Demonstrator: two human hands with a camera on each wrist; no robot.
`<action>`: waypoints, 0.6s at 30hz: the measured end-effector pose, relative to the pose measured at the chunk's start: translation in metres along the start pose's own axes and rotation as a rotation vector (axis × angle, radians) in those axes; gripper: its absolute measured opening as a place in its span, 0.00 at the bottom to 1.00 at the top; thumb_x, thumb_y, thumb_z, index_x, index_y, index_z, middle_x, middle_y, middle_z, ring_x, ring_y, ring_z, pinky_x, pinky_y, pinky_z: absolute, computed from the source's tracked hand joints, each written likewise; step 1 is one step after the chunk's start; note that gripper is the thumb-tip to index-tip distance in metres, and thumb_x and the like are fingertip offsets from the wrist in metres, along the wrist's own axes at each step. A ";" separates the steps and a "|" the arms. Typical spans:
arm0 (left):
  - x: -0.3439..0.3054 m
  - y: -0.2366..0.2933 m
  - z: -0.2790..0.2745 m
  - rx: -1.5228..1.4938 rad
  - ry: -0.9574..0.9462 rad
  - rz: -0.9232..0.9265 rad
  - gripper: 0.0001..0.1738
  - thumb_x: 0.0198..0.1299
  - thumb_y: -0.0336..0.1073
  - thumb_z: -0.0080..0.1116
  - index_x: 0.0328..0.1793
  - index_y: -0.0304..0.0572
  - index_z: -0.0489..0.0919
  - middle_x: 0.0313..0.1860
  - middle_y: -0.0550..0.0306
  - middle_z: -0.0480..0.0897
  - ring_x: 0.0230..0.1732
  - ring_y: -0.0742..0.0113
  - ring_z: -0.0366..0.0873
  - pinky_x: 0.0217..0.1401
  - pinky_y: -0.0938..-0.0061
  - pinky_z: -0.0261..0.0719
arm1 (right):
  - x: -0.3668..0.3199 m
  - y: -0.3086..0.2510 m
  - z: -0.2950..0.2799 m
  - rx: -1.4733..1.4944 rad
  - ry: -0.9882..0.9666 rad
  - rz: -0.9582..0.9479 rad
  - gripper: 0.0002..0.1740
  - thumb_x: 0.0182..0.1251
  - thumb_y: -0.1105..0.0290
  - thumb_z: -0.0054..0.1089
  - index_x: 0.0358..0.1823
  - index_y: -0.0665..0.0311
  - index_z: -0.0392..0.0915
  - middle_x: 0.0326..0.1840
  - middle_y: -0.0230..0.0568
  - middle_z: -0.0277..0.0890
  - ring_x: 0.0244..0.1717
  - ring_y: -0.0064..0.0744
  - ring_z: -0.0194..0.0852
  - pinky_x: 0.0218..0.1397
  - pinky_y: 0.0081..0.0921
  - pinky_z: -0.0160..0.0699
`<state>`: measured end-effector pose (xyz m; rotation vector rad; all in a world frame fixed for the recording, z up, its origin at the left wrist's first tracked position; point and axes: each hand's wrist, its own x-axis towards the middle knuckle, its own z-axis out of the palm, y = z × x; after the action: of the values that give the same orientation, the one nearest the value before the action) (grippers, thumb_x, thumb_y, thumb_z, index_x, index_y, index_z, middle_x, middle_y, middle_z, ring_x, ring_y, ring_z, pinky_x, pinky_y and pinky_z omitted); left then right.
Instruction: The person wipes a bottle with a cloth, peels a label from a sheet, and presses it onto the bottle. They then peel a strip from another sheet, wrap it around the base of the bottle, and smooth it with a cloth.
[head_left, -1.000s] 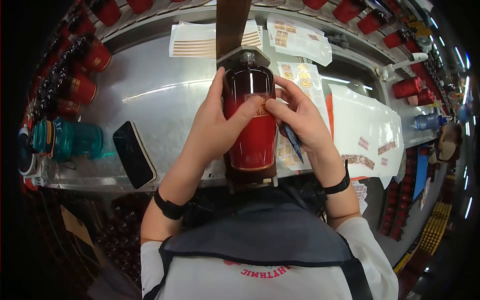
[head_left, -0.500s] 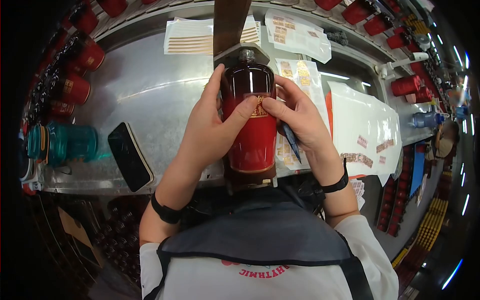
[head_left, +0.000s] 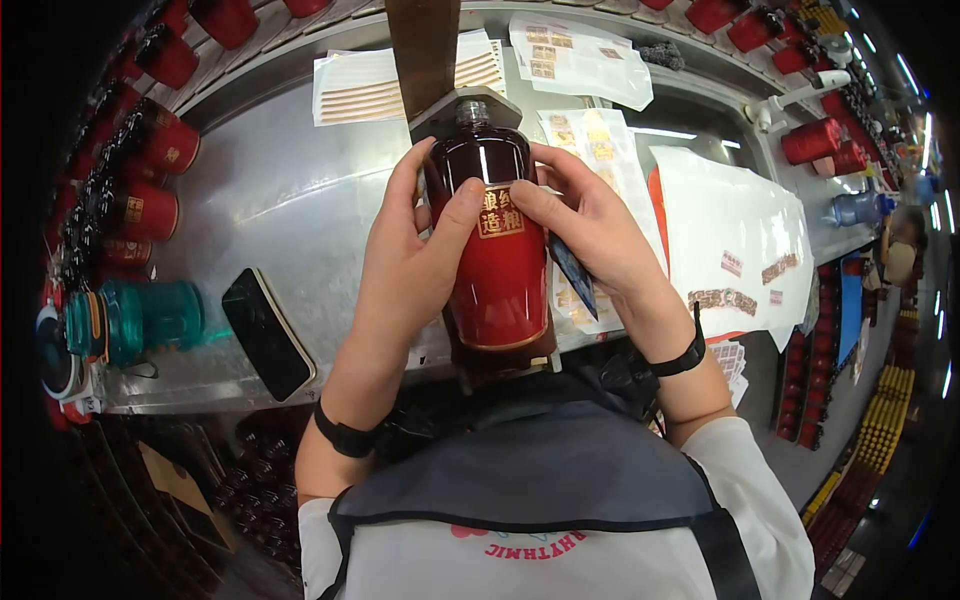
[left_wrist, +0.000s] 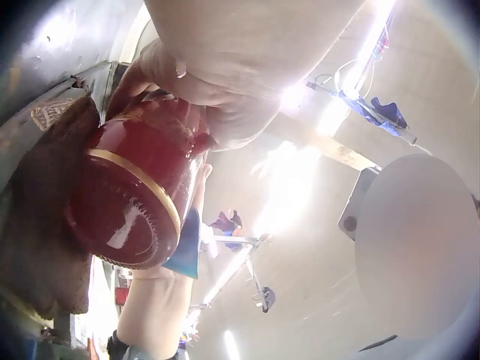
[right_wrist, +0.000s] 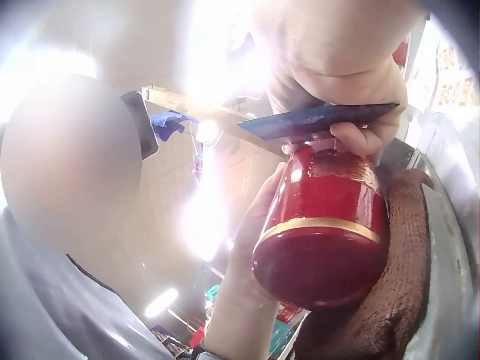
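Note:
A glossy bottle (head_left: 500, 285), dark at the shoulder and red below, lies with its clear threaded neck (head_left: 472, 113) away from me. On its front is a square label with gold characters (head_left: 501, 222). My left hand (head_left: 405, 255) grips its left side, thumb at the label's left edge. My right hand (head_left: 605, 230) holds the right side, thumb tip at the label's upper right edge. A flat blue piece with a pointed end (right_wrist: 319, 122) is tucked in the right hand's lower fingers. Under the bottle is a brown cloth-covered rest (right_wrist: 405, 247).
A phone (head_left: 268, 333) and a teal jar (head_left: 150, 318) lie on the metal table (head_left: 270, 200) at left. Label sheets (head_left: 590, 150) and a white sheet (head_left: 735, 235) spread at right. A brown upright board (head_left: 425, 50) stands beyond the neck. Red vessels (head_left: 165, 140) line the left.
My left thumb has slid left off the label and the right thumb has edged up, so more gold characters show. The head view has shifted slightly. Both hands remain on the bottle.

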<state>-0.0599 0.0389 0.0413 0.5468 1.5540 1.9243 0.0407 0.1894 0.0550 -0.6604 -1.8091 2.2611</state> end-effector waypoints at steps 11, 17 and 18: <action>-0.006 0.004 -0.003 0.041 -0.096 -0.039 0.44 0.68 0.34 0.62 0.82 0.30 0.48 0.66 0.41 0.75 0.62 0.64 0.77 0.63 0.72 0.78 | -0.002 0.001 -0.006 -0.105 -0.023 0.035 0.34 0.67 0.72 0.67 0.72 0.69 0.64 0.55 0.40 0.78 0.51 0.24 0.80 0.56 0.21 0.78; -0.006 0.003 -0.002 -0.008 -0.106 -0.037 0.44 0.69 0.33 0.61 0.82 0.31 0.47 0.66 0.42 0.75 0.63 0.63 0.77 0.63 0.71 0.78 | -0.001 0.005 -0.006 -0.014 -0.041 0.000 0.35 0.66 0.72 0.68 0.72 0.69 0.64 0.57 0.43 0.78 0.52 0.24 0.80 0.57 0.21 0.78; -0.006 0.003 -0.003 -0.011 -0.106 -0.038 0.43 0.69 0.33 0.61 0.82 0.32 0.48 0.67 0.42 0.74 0.64 0.63 0.76 0.63 0.71 0.78 | -0.001 0.004 -0.006 -0.010 -0.037 -0.002 0.35 0.66 0.72 0.68 0.72 0.69 0.64 0.57 0.43 0.78 0.52 0.24 0.80 0.57 0.21 0.78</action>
<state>-0.0580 0.0330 0.0435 0.6003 1.4753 1.8443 0.0445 0.1929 0.0504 -0.6229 -1.8382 2.2789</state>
